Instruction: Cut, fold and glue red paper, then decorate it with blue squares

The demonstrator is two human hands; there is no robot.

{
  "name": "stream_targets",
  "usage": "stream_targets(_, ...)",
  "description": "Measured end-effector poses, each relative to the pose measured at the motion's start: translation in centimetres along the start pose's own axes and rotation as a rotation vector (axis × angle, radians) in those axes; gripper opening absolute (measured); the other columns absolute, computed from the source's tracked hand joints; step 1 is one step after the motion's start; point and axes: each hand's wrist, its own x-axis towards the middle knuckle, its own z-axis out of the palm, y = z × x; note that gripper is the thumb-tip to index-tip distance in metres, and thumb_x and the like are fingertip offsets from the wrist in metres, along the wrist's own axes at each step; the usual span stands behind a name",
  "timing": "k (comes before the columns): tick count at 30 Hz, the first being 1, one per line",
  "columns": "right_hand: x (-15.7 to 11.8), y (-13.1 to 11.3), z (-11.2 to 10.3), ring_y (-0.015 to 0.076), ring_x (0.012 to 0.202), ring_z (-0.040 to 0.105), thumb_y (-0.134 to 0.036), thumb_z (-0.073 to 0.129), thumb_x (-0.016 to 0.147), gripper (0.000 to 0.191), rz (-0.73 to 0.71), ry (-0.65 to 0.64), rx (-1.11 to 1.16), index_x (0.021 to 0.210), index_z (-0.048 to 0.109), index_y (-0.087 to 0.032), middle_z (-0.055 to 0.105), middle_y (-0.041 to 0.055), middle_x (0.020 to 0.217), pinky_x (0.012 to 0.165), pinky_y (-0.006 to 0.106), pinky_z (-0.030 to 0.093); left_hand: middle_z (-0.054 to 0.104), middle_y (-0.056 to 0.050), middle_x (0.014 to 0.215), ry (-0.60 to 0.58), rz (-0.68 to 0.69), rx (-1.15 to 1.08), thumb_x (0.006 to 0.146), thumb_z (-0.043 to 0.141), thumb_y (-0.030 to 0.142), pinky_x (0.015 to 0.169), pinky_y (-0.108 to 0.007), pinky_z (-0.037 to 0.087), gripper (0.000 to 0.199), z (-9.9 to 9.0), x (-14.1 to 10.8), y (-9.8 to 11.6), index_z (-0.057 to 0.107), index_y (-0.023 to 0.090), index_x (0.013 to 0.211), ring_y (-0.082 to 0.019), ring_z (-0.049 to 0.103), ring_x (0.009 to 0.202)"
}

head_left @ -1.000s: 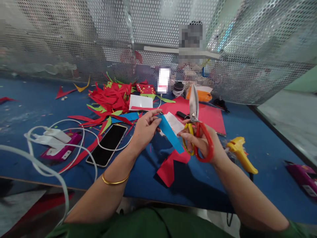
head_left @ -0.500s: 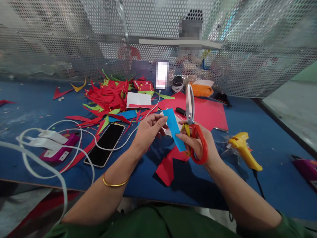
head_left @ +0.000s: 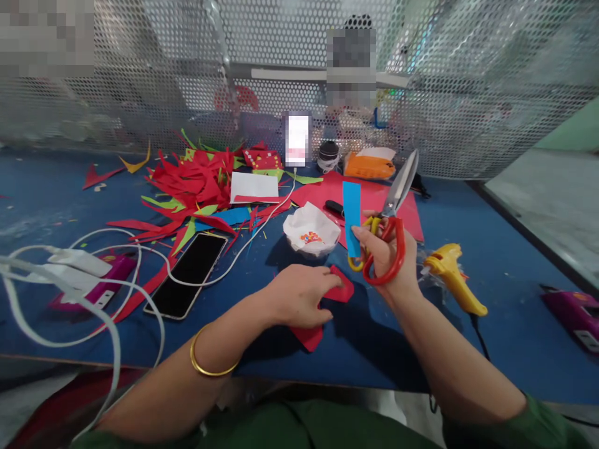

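Note:
My right hand [head_left: 397, 262] holds a pair of scissors [head_left: 397, 193] with red and yellow handles, blades pointing up and away. Its thumb also pins a blue paper strip [head_left: 352, 209], which stands upright beside the scissors. My left hand [head_left: 302, 296] lies over a folded piece of red paper [head_left: 342, 288] on the table, thumb and fingers apart. It touches the paper and covers its middle. Just beyond that hand sits a small bowl [head_left: 292, 234] lined with white paper bearing a colourful print.
A heap of red and green paper scraps [head_left: 196, 178] lies at back left. A dark-screened phone [head_left: 189, 274], white cables and a purple power strip [head_left: 112, 284] are on the left. A yellow glue gun [head_left: 452, 274] lies right, and red sheets [head_left: 412, 215] behind. Perforated metal mesh [head_left: 281, 43] closes off the back.
My left hand has let go of the blue strip and come down onto the red paper, uncovering the bowl. My right hand has shifted right, keeping scissors and strip.

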Motion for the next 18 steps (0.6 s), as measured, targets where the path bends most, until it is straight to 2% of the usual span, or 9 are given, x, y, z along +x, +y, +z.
stream_targets(3, 0.0, 0.2, 0.1, 0.0091, 0.041, 0.048, -0.035, 0.082, 0.066, 0.042, 0.033, -0.010, -0.010, 0.100, 0.063, -0.019, 0.057, -0.0086, 0.061, 0.036, 0.023, 0.042, 0.071, -0.006, 0.101, -0.068, -0.015, 0.120, 0.075, 0.062, 0.019, 0.065, -0.028, 0.046, 0.047, 0.3, 0.0, -0.6, 0.067, 0.021, 0.122, -0.022, 0.068, 0.085)
stream_targets(6, 0.0, 0.0, 0.1, 0.0090, 0.041, 0.048, -0.036, 0.081, 0.066, 0.042, 0.040, -0.007, -0.040, 0.101, 0.064, -0.019, 0.055, -0.0093, 0.059, 0.036, 0.023, 0.042, 0.071, -0.002, 0.093, -0.068, -0.006, 0.119, 0.074, 0.057, 0.011, 0.061, -0.027, 0.042, 0.043, 0.0, -0.2, -1.0, 0.072, 0.026, 0.111, -0.019, 0.067, 0.080)
stream_targets(8, 0.1, -0.2, 0.0, 0.0094, 0.041, 0.048, -0.035, 0.080, 0.067, 0.041, 0.035, 0.009, -0.060, 0.101, 0.064, -0.018, 0.054, -0.0095, 0.057, 0.036, 0.024, 0.043, 0.071, 0.000, 0.086, -0.011, 0.037, 0.037, 0.076, 0.059, 0.012, 0.059, -0.025, 0.041, 0.034, -0.3, -0.3, -0.9, 0.074, 0.026, 0.103, -0.016, 0.065, 0.074)
stream_targets(10, 0.4, -0.3, -0.3, 0.0097, 0.041, 0.049, -0.034, 0.079, 0.067, 0.040, 0.006, 0.028, -0.062, 0.099, 0.064, -0.018, 0.055, -0.0094, 0.057, 0.036, 0.024, 0.043, 0.069, 0.000, 0.078, 0.143, 0.115, -0.101, 0.083, 0.061, 0.019, 0.059, -0.024, 0.042, 0.019, -0.6, -0.4, -0.6, 0.076, 0.023, 0.094, -0.013, 0.062, 0.066)
stream_targets(12, 0.8, -0.3, -0.5, 0.0099, 0.040, 0.049, -0.033, 0.079, 0.066, 0.039, -0.031, 0.044, -0.037, 0.099, 0.062, -0.018, 0.056, -0.0093, 0.057, 0.036, 0.025, 0.044, 0.069, -0.001, 0.074, 0.410, 0.180, -0.153, 0.091, 0.060, 0.028, 0.061, -0.024, 0.045, 0.017, -0.9, -0.5, -0.3, 0.075, 0.021, 0.088, -0.012, 0.061, 0.064)
stream_targets(15, 1.3, -0.2, -0.7, 0.0104, 0.038, 0.050, -0.032, 0.079, 0.066, 0.041, -0.046, 0.065, 0.005, 0.100, 0.060, -0.019, 0.057, -0.0096, 0.056, 0.034, 0.025, 0.044, 0.073, -0.004, 0.082, 0.809, 0.102, 0.087, 0.091, 0.064, 0.038, 0.075, -0.030, 0.048, 0.020, -1.2, -0.4, -0.7, 0.074, 0.021, 0.091, -0.017, 0.065, 0.079)
stream_targets(16, 1.4, -0.2, -0.7, 0.0106, 0.037, 0.050, -0.032, 0.079, 0.066, 0.042, -0.041, 0.070, 0.015, 0.100, 0.059, -0.019, 0.056, -0.0098, 0.056, 0.034, 0.025, 0.044, 0.075, -0.005, 0.090, 0.858, 0.041, 0.193, 0.089, 0.067, 0.043, 0.082, -0.034, 0.048, 0.024, -1.2, -0.3, -1.1, 0.074, 0.021, 0.096, -0.021, 0.066, 0.087)
stream_targets(17, 1.5, -0.1, -0.8, 0.0108, 0.036, 0.050, -0.033, 0.079, 0.066, 0.042, -0.037, 0.074, 0.023, 0.100, 0.058, -0.019, 0.056, -0.0100, 0.055, 0.033, 0.025, 0.044, 0.075, -0.007, 0.098, 0.858, -0.010, 0.276, 0.086, 0.069, 0.048, 0.088, -0.038, 0.047, 0.031, -1.3, -0.2, -1.5, 0.073, 0.021, 0.102, -0.024, 0.066, 0.096)
stream_targets(18, 1.6, -0.1, -0.8, 0.0108, 0.036, 0.050, -0.033, 0.079, 0.065, 0.043, -0.031, 0.075, 0.029, 0.100, 0.058, -0.020, 0.056, -0.0101, 0.055, 0.033, 0.025, 0.043, 0.075, -0.008, 0.106, 0.805, -0.057, 0.328, 0.084, 0.071, 0.052, 0.092, -0.040, 0.045, 0.038, -1.3, -0.1, -2.0, 0.072, 0.021, 0.106, -0.027, 0.065, 0.102)
